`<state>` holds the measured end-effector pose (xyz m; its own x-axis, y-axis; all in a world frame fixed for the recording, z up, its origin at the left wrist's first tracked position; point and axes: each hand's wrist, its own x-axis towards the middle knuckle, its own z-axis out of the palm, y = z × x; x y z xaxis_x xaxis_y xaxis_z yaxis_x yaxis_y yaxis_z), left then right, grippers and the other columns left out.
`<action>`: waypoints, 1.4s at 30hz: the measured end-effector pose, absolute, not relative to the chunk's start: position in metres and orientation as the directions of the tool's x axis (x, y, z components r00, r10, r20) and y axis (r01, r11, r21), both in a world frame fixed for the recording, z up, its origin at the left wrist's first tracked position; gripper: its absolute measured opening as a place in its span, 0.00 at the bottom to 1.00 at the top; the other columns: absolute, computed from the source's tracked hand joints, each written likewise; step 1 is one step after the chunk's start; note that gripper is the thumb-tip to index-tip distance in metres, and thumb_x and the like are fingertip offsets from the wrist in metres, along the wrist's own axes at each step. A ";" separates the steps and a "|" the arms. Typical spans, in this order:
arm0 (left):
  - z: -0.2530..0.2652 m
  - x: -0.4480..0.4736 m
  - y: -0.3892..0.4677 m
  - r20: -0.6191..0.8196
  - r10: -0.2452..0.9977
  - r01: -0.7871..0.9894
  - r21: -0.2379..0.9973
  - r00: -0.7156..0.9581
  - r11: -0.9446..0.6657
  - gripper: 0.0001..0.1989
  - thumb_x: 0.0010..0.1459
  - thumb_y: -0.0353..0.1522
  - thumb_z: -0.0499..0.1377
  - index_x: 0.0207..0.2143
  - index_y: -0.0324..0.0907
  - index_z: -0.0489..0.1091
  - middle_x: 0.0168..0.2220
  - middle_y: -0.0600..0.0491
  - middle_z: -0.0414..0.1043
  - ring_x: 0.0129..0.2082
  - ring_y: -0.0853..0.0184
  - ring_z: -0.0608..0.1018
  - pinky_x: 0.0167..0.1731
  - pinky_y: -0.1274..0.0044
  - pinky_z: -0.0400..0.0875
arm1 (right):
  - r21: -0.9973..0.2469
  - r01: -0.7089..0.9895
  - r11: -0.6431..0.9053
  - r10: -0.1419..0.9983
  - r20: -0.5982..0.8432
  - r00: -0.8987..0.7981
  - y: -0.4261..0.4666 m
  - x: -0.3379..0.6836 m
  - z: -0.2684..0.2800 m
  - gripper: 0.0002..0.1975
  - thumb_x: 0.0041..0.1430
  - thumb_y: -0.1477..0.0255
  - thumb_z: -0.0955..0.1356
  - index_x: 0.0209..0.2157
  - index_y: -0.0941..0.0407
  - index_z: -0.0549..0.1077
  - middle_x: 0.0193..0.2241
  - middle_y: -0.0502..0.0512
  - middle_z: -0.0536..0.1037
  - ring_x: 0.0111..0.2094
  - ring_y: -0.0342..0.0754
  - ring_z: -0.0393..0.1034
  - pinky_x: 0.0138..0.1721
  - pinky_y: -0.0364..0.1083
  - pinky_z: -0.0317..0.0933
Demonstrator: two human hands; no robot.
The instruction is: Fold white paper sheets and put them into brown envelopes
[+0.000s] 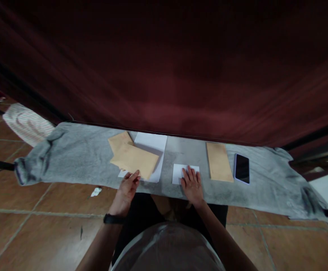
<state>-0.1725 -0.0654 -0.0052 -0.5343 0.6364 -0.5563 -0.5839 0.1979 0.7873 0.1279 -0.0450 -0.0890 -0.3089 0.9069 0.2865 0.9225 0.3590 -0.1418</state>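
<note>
My left hand (129,184) pinches the near edge of a tan paper envelope (137,160), which is raised and tilted above the cloth. Partly under it lies another tan envelope (119,141), along with white paper sheets (152,142). My right hand (192,183) rests flat, fingers stretched out, on a small white folded-looking paper (177,172). To the right of that hand a third tan envelope (219,162) lies on the cloth, apart from the fingers.
A phone (242,168) lies right of the envelope on the grey cloth (82,158) covering a narrow surface. Dark red fabric (164,82) hangs behind it. A paper scrap (96,191) is on the tiled floor (59,229), and a striped cloth (28,122) hangs at the left.
</note>
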 end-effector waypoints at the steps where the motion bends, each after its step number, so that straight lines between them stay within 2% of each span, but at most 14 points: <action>1: -0.011 -0.158 -0.066 -0.569 0.639 -0.598 0.775 -0.518 0.205 0.19 0.39 0.23 0.71 0.20 0.43 0.61 0.18 0.62 0.69 0.17 0.75 0.73 0.16 0.85 0.62 | -0.144 0.923 0.358 0.907 0.288 -0.307 -0.045 0.128 -0.089 0.26 0.72 0.63 0.60 0.68 0.54 0.62 0.69 0.63 0.59 0.68 0.60 0.54 0.67 0.62 0.42; 6: -0.033 -0.119 -0.070 -0.593 0.629 -0.609 0.759 -0.503 0.229 0.19 0.37 0.25 0.73 0.22 0.42 0.63 0.19 0.59 0.73 0.19 0.73 0.76 0.20 0.84 0.66 | -0.153 0.922 0.356 0.910 0.281 -0.305 -0.044 0.128 -0.091 0.26 0.72 0.62 0.60 0.68 0.54 0.62 0.69 0.63 0.60 0.68 0.61 0.55 0.67 0.62 0.42; 14: -0.028 -0.139 -0.068 -0.557 0.652 -0.554 0.796 -0.514 0.242 0.21 0.35 0.32 0.75 0.25 0.41 0.65 0.22 0.57 0.75 0.22 0.70 0.79 0.23 0.82 0.69 | -0.157 0.922 0.354 0.912 0.277 -0.303 -0.044 0.128 -0.090 0.26 0.73 0.62 0.60 0.68 0.54 0.62 0.69 0.63 0.60 0.68 0.61 0.55 0.67 0.63 0.42; 20: -0.034 -0.139 -0.099 -0.515 0.724 -0.295 0.857 -0.459 0.422 0.16 0.45 0.42 0.70 0.27 0.41 0.70 0.21 0.55 0.73 0.20 0.67 0.76 0.22 0.78 0.68 | -0.144 0.921 0.361 0.910 0.271 -0.314 -0.044 0.129 -0.090 0.26 0.73 0.63 0.59 0.68 0.54 0.61 0.69 0.63 0.59 0.68 0.61 0.54 0.67 0.63 0.42; 22: -0.033 -0.136 -0.103 -0.377 0.789 -0.094 0.920 -0.486 0.382 0.15 0.50 0.44 0.67 0.30 0.42 0.72 0.23 0.54 0.74 0.24 0.65 0.78 0.26 0.75 0.71 | -0.138 0.922 0.362 0.909 0.269 -0.317 -0.044 0.129 -0.090 0.26 0.73 0.62 0.59 0.68 0.54 0.62 0.69 0.63 0.59 0.68 0.61 0.54 0.67 0.63 0.42; 24: -0.027 -0.137 -0.096 -0.090 0.898 0.291 0.928 -0.431 0.232 0.15 0.56 0.44 0.62 0.38 0.43 0.74 0.35 0.48 0.79 0.39 0.58 0.81 0.41 0.69 0.75 | -0.132 0.924 0.358 0.911 0.266 -0.315 -0.044 0.129 -0.091 0.26 0.73 0.62 0.59 0.68 0.54 0.62 0.69 0.62 0.59 0.68 0.60 0.54 0.67 0.63 0.41; 25: -0.023 -0.141 -0.088 0.061 0.939 0.501 0.856 -0.338 0.124 0.18 0.59 0.44 0.60 0.46 0.43 0.74 0.46 0.44 0.78 0.50 0.55 0.78 0.50 0.65 0.72 | -0.130 0.926 0.356 0.912 0.265 -0.313 -0.044 0.129 -0.091 0.26 0.73 0.62 0.59 0.68 0.54 0.62 0.69 0.62 0.59 0.68 0.60 0.54 0.67 0.63 0.41; 26: -0.019 -0.148 -0.078 0.162 0.962 0.663 0.748 -0.221 0.026 0.24 0.60 0.44 0.59 0.54 0.42 0.71 0.57 0.40 0.72 0.60 0.52 0.71 0.59 0.61 0.65 | -0.128 0.926 0.355 0.912 0.266 -0.313 -0.044 0.128 -0.091 0.26 0.73 0.62 0.59 0.68 0.54 0.62 0.69 0.62 0.59 0.68 0.60 0.54 0.67 0.63 0.41; 27: -0.015 -0.156 -0.067 0.192 0.976 0.785 0.619 -0.106 -0.037 0.31 0.59 0.45 0.61 0.61 0.41 0.66 0.65 0.38 0.64 0.68 0.49 0.62 0.64 0.58 0.58 | -0.127 0.926 0.356 0.911 0.269 -0.313 -0.044 0.128 -0.091 0.26 0.72 0.62 0.60 0.68 0.53 0.62 0.69 0.62 0.59 0.68 0.60 0.54 0.67 0.63 0.41; 29: -0.010 -0.176 -0.045 0.110 0.991 0.924 0.364 0.080 -0.115 0.43 0.55 0.47 0.65 0.69 0.44 0.56 0.73 0.39 0.47 0.73 0.46 0.47 0.68 0.53 0.44 | -0.127 0.925 0.359 0.907 0.281 -0.313 -0.044 0.128 -0.092 0.26 0.72 0.62 0.60 0.68 0.54 0.62 0.69 0.63 0.60 0.68 0.60 0.54 0.67 0.63 0.41; 31: -0.007 -0.195 -0.026 -0.034 0.975 0.950 0.236 0.220 -0.206 0.51 0.51 0.49 0.67 0.72 0.47 0.49 0.74 0.41 0.40 0.74 0.47 0.43 0.68 0.52 0.37 | -0.133 0.922 0.364 0.902 0.296 -0.313 -0.044 0.128 -0.092 0.26 0.72 0.62 0.60 0.68 0.54 0.62 0.69 0.63 0.60 0.68 0.60 0.54 0.67 0.63 0.41; 34: -0.009 -0.213 -0.008 -0.224 0.919 0.938 0.199 0.325 -0.283 0.58 0.45 0.48 0.70 0.73 0.47 0.45 0.74 0.39 0.37 0.74 0.47 0.43 0.68 0.52 0.34 | -0.148 0.920 0.362 0.902 0.303 -0.306 -0.044 0.128 -0.093 0.26 0.72 0.63 0.60 0.67 0.54 0.62 0.69 0.63 0.60 0.68 0.60 0.54 0.67 0.63 0.41; 36: -0.012 -0.218 -0.001 -0.278 0.893 0.929 0.209 0.355 -0.304 0.60 0.42 0.47 0.71 0.72 0.47 0.45 0.74 0.37 0.36 0.74 0.47 0.43 0.68 0.52 0.35 | -0.155 0.920 0.360 0.905 0.297 -0.304 -0.044 0.128 -0.094 0.26 0.72 0.63 0.60 0.67 0.54 0.62 0.69 0.62 0.60 0.68 0.60 0.54 0.67 0.63 0.42; 42: -0.015 -0.220 0.001 -0.235 0.898 0.916 0.250 0.373 -0.315 0.60 0.41 0.47 0.72 0.72 0.49 0.47 0.74 0.40 0.39 0.73 0.47 0.44 0.68 0.52 0.32 | -0.173 0.920 0.351 0.911 0.292 -0.292 -0.043 0.128 -0.093 0.26 0.71 0.63 0.61 0.67 0.54 0.62 0.68 0.62 0.61 0.68 0.60 0.54 0.68 0.63 0.41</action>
